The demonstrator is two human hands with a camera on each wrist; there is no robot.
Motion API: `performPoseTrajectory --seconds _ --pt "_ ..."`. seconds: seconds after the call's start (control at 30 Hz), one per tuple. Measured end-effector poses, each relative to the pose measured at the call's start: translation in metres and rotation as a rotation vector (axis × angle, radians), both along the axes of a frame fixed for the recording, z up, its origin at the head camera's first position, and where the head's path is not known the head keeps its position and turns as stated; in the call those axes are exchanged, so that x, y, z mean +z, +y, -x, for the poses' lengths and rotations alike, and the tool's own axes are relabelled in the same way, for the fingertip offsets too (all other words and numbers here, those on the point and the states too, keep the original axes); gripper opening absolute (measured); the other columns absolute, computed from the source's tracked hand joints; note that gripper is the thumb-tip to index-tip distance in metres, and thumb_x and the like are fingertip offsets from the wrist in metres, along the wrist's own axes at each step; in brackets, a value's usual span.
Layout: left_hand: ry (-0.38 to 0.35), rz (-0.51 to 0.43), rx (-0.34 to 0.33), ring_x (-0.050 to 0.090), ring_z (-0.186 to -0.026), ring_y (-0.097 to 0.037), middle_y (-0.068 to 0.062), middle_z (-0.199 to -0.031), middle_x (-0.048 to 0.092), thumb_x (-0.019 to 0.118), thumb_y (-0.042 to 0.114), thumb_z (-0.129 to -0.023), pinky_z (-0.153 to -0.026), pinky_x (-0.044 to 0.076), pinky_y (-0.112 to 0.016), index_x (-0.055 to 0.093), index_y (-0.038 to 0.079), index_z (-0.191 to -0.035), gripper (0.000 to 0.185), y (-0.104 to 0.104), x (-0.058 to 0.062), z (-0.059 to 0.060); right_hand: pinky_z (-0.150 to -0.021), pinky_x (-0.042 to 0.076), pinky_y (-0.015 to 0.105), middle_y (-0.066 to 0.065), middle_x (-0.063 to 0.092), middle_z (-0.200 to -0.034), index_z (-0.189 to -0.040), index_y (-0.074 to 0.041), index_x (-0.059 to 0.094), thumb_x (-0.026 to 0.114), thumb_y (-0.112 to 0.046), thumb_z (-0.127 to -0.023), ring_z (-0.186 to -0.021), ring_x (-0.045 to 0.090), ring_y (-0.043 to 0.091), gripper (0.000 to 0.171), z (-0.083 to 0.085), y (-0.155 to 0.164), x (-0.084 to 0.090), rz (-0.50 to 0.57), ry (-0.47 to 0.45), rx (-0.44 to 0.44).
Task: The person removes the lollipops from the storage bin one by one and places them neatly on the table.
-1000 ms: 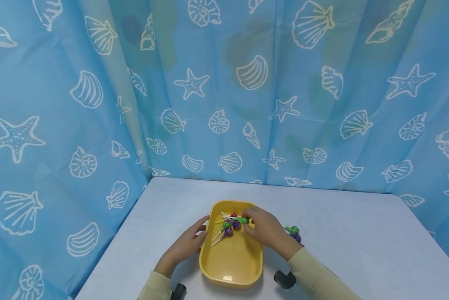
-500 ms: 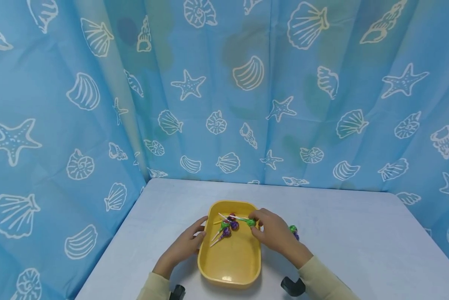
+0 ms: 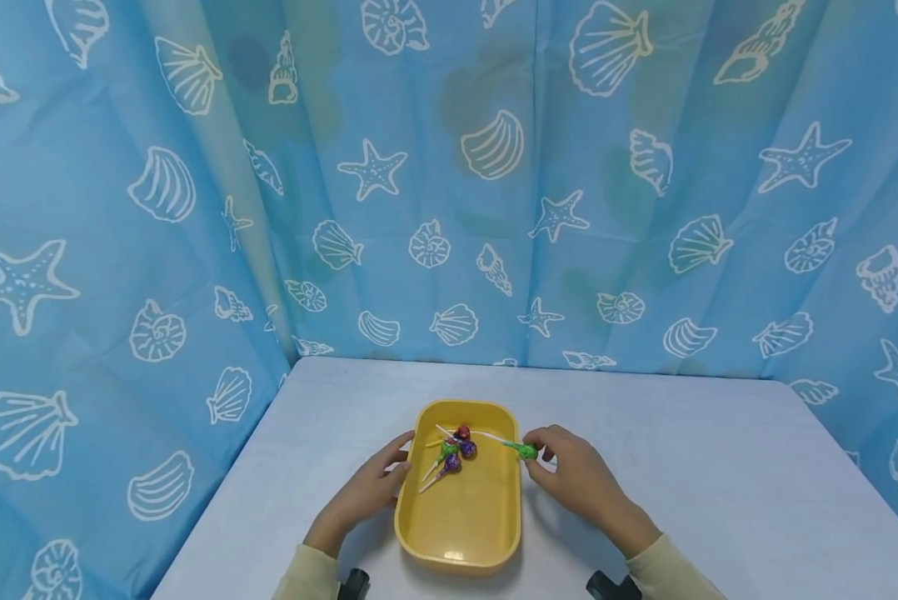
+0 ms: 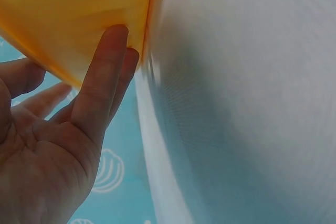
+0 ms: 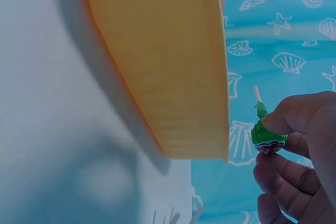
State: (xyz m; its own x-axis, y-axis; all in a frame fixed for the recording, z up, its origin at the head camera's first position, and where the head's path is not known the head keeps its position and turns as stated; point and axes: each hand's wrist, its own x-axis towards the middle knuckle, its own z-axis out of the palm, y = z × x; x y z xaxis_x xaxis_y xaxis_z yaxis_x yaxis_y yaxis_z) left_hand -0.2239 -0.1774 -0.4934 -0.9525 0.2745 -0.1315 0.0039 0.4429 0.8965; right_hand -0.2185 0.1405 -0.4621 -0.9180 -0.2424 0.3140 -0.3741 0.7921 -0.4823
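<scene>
A yellow plastic tray (image 3: 458, 508) stands on the white table. In its far half lie several wrapped lollipops (image 3: 452, 462) in purple, green and red, sticks pointing left. My left hand (image 3: 370, 483) touches the tray's left side; in the left wrist view its extended fingers (image 4: 100, 77) lie against the outer wall. My right hand (image 3: 580, 475) pinches a green lollipop (image 3: 526, 451) by its candy head at the tray's right rim, its white stick reaching left over the tray. The right wrist view shows this green lollipop (image 5: 268, 135) between thumb and fingertips, raised beside the rim.
White sticks (image 5: 170, 216) show at the bottom of the right wrist view, on the table beyond the tray; my right hand hides most of them in the head view. A blue curtain (image 3: 449, 208) with shell prints surrounds the table (image 3: 719, 467).
My right hand has moved right with the green lollipop, from over the tray's inside to its right rim. The left hand stays at the tray's left side.
</scene>
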Motion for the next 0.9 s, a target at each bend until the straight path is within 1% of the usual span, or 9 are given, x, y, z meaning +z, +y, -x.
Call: performPoseTrajectory --seconds 0.3,0.5,0.63,0.77,0.9 --pt "-0.016 0.007 0.005 0.056 -0.123 -0.045 -0.027 -0.145 0.047 0.048 0.023 -0.108 -0.075 0.063 -0.042 0.033 0.017 -0.160 0.054 0.000 -0.002 0.003 -0.068 0.054 0.030 -0.008 0.062 -0.089 -0.105 -0.015 0.073 0.077 -0.011 -0.085 -0.079 0.056 0.009 0.021 -0.012 0.023 -0.004 -0.023 -0.007 -0.034" --pt "-0.016 -0.003 -0.004 0.053 -0.127 -0.047 -0.027 -0.146 0.046 0.047 0.023 -0.109 -0.077 0.062 -0.043 0.031 0.017 -0.160 0.054 -0.001 0.001 0.001 -0.062 0.049 0.027 -0.007 0.060 -0.085 -0.106 -0.013 0.073 0.077 -0.011 -0.083 -0.073 0.053 0.012 0.023 -0.019 0.032 -0.007 -0.021 -0.005 -0.052" --pt "-0.014 -0.013 -0.005 0.053 -0.127 -0.047 -0.028 -0.146 0.046 0.047 0.021 -0.109 -0.077 0.062 -0.044 0.031 0.016 -0.160 0.054 0.000 0.003 -0.001 -0.059 0.046 0.026 -0.005 0.058 -0.083 -0.107 -0.012 0.073 0.077 -0.011 -0.083 -0.072 0.052 0.014 0.025 -0.022 0.038 -0.011 -0.017 -0.018 -0.064" --pt "-0.011 -0.017 -0.006 0.053 -0.126 -0.047 -0.028 -0.145 0.047 0.047 0.021 -0.109 -0.076 0.062 -0.044 0.031 0.015 -0.160 0.054 0.001 0.003 -0.001 -0.061 0.048 0.026 -0.006 0.057 -0.084 -0.109 -0.010 0.073 0.078 -0.011 -0.083 -0.073 0.052 0.013 0.027 -0.024 0.043 -0.014 -0.029 -0.029 -0.083" --pt "-0.011 -0.014 -0.004 0.053 -0.126 -0.047 -0.029 -0.145 0.047 0.047 0.020 -0.109 -0.076 0.062 -0.044 0.031 0.015 -0.160 0.054 0.001 0.002 0.000 -0.061 0.048 0.026 -0.008 0.057 -0.085 -0.107 -0.012 0.073 0.078 -0.013 -0.084 -0.073 0.050 0.010 0.024 -0.026 0.048 -0.016 -0.045 -0.048 -0.106"
